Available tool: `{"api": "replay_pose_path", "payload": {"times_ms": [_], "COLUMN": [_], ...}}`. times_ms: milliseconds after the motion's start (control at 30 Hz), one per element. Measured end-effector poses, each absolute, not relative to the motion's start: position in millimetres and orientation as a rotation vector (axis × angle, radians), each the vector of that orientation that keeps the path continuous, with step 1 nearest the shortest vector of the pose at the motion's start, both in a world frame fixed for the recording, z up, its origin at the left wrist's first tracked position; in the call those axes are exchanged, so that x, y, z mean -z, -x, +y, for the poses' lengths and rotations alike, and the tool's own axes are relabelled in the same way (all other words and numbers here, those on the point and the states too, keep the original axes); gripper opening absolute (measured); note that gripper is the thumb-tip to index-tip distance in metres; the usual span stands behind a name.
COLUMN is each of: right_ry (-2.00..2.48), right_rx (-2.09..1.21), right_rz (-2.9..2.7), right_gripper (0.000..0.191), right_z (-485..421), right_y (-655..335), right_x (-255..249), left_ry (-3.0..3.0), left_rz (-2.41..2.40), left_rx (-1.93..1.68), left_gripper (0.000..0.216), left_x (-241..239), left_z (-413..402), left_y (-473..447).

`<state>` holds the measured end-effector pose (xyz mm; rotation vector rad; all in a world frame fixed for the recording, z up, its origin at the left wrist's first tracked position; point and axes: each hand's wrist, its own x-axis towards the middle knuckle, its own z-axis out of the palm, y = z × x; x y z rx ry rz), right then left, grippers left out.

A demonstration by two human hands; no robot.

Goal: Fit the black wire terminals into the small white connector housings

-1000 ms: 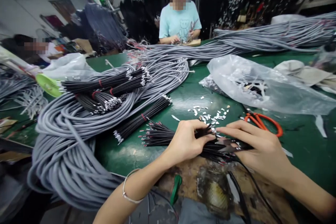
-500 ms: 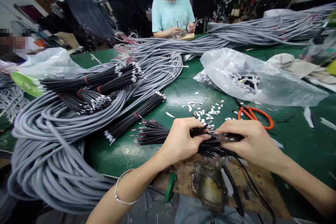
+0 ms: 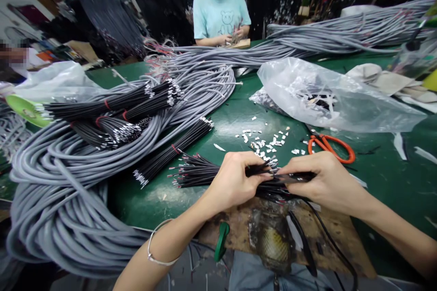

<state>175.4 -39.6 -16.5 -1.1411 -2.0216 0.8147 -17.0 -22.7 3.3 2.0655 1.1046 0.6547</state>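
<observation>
My left hand [image 3: 235, 179] is closed around a bundle of thin black wires [image 3: 198, 175] that lies across the near edge of the green table [image 3: 239, 120]. My right hand [image 3: 327, 182] pinches the same bundle from the right, its fingertips almost meeting those of the left. The wires' tips fan out to the left of my left hand. Small white scraps [image 3: 264, 141] are scattered on the table just beyond my fingers. A silver bangle [image 3: 153, 254] circles my left forearm.
Orange-handled scissors [image 3: 329, 145] lie right of my hands, by a clear plastic bag [image 3: 327, 102]. Tied black wire bundles [image 3: 109, 109] rest on thick grey cable coils [image 3: 68, 177] at left. A person in a light blue shirt [image 3: 220, 13] works across the table. Worn wood patch [image 3: 327, 241] at the near edge.
The view has drifted slightly, so everything sits a little further left and lower. My right hand's fingers have closed in tighter on the bundle; my left hand keeps its grip.
</observation>
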Motion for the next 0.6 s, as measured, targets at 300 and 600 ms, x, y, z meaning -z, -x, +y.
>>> {"api": "replay_pose_path", "payload": {"times_ms": [300, 600], "right_ry": [1.258, 1.256], "right_rx": [-1.039, -1.064], "right_rz": [-1.944, -2.031], "right_gripper": [0.017, 0.018], "right_z": [-39.6, -39.9], "right_y": [-172.9, -172.2], "right_x": [13.1, 14.9], "left_ry": [-2.053, -2.074], "left_rz": [1.072, 1.016], "left_rx": [-0.593, -0.592], "left_gripper": [0.007, 0.009], "left_x": [-3.9, -3.7], "left_z": [-23.0, -22.3], "left_y": [18.5, 18.3]}}
